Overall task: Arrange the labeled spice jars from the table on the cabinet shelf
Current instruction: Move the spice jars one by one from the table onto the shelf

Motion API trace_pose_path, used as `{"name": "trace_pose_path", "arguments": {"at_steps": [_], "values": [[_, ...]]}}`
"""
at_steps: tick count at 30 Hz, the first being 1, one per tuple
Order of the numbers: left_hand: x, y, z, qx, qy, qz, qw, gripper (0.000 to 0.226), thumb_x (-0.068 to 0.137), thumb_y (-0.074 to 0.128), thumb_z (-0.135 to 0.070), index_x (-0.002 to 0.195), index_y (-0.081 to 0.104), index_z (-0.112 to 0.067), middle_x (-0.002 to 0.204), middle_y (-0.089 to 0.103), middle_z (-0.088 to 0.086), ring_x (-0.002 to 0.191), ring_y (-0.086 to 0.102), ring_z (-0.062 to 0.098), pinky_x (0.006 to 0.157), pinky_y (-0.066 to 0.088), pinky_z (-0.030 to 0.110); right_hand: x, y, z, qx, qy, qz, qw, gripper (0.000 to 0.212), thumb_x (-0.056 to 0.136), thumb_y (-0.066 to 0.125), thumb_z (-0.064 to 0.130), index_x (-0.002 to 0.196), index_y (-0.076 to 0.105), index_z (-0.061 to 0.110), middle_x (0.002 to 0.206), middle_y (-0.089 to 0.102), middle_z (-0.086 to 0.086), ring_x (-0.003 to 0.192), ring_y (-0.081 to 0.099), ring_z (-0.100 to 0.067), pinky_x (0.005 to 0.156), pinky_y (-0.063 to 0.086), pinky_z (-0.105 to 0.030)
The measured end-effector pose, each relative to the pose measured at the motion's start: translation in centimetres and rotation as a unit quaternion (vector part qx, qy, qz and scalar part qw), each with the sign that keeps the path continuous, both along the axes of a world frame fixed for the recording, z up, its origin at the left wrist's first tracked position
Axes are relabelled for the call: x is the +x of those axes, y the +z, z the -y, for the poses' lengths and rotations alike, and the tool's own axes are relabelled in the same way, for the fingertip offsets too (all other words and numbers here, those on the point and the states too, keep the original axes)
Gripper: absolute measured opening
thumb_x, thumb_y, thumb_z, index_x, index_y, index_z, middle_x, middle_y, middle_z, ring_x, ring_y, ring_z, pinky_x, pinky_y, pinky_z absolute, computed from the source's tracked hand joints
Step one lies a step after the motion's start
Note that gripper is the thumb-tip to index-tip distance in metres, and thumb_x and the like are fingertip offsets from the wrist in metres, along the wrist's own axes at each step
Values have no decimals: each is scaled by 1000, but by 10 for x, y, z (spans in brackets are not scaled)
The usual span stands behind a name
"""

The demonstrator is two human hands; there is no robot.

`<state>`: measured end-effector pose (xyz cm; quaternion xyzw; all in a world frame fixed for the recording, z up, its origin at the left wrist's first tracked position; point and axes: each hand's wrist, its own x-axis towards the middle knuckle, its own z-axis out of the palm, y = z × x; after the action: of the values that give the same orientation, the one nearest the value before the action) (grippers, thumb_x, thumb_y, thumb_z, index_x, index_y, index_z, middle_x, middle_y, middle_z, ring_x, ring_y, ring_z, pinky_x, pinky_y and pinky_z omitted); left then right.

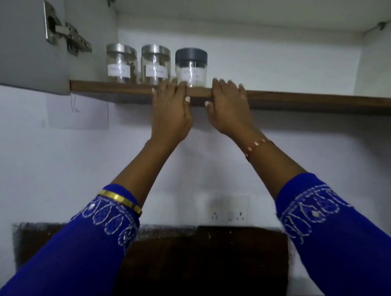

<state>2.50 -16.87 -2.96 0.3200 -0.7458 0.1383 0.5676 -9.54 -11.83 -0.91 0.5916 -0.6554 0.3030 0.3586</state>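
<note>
Three labeled spice jars stand upright in a row on the cabinet shelf (pixel 307 101): the dark-lidded jar (pixel 190 67) sits just above and behind the fingertips of the left hand (pixel 171 107), with the middle steel-lidded jar (pixel 155 65) and the far steel-lidded jar (pixel 121 63) further off to that hand's left. The left hand rests on the shelf's front edge, fingers straight and close together, holding nothing. The right hand (pixel 229 106) lies flat on the same edge just to the right of the dark-lidded jar, fingers loosely spread, also holding nothing. The left hand is nearer the jars. Open shelf runs on beyond the right hand; the open cabinet door (pixel 24 46) hangs past the far jar.
</note>
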Motion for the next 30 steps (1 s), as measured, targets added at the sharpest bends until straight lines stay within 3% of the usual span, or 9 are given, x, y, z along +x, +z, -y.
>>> {"name": "trace_pose_path", "arguments": {"at_steps": [2, 6, 15, 18, 20, 22, 25, 27, 30], "values": [[-2, -29, -24, 53, -103, -39, 992, 41, 98, 30, -14, 137, 39, -7, 150, 32, 12, 142, 21, 25, 119, 8, 41, -6, -30, -21, 22, 48, 30, 998, 56, 98, 39, 27, 146, 21, 7, 156, 16, -13, 145, 11, -30, 117, 10, -44], [-10, -86, -72, 109, -180, -22, 977, 39, 99, 30, -17, 136, 40, -9, 151, 31, 11, 143, 22, 22, 117, 7, 34, -12, -92, -72, 70, 106, 152, 980, 56, 99, 38, 29, 148, 17, 13, 158, 8, -8, 147, 4, -24, 118, 7, -37], [-35, -229, -163, 271, -326, 85, 902, 39, 98, 35, -16, 136, 42, -13, 149, 34, 9, 142, 24, 20, 119, 15, 42, -30, -239, -201, 90, 93, 358, 925, 52, 95, 50, 20, 143, 33, 15, 154, 26, -4, 143, 21, -18, 113, 17, -25], [-51, -274, -193, 326, -365, 118, 864, 39, 98, 35, -15, 136, 42, -11, 150, 33, 10, 143, 21, 20, 119, 8, 41, -37, -287, -239, 113, 55, 422, 898, 50, 92, 53, 14, 140, 38, 9, 150, 34, -9, 140, 29, -20, 108, 18, -16], [-63, -300, -212, 360, -392, 135, 836, 39, 98, 36, -14, 136, 42, -10, 150, 33, 10, 143, 20, 20, 119, 6, 38, -40, -318, -263, 123, 34, 466, 875, 49, 91, 56, 13, 138, 42, 8, 146, 40, -11, 136, 35, -22, 111, 23, -21], [-74, -325, -230, 389, -413, 146, 810, 38, 98, 36, -13, 135, 42, -10, 149, 34, 9, 142, 21, 19, 120, 7, 38, -44, -347, -286, 142, 0, 488, 861, 48, 90, 58, 15, 136, 44, 8, 144, 43, -11, 134, 38, -22, 113, 28, -31], [-87, -358, -252, 425, -429, 173, 778, 38, 98, 36, -14, 135, 42, -11, 148, 36, 9, 142, 22, 17, 119, 11, 41, -47, -385, -315, 195, -40, 509, 837, 49, 88, 60, 16, 134, 46, 10, 140, 46, -10, 127, 44, -16, 103, 37, -27], [-93, -377, -264, 460, -431, 187, 753, 38, 98, 35, -14, 136, 42, -11, 148, 36, 8, 141, 24, 18, 119, 13, 38, -49, -406, -331, 215, -66, 508, 831, 47, 85, 64, 17, 130, 49, 13, 135, 50, -7, 124, 46, -16, 100, 38, -25], [-98, -400, -279, 516, -429, 198, 714, 39, 98, 36, -12, 136, 42, -11, 146, 39, 7, 137, 31, 17, 114, 20, 26, -56, -435, -348, 290, -136, 453, 832, 62, 78, 70, 27, 134, 45, 14, 139, 47, -7, 130, 43, -23, 109, 36, -36]]}}
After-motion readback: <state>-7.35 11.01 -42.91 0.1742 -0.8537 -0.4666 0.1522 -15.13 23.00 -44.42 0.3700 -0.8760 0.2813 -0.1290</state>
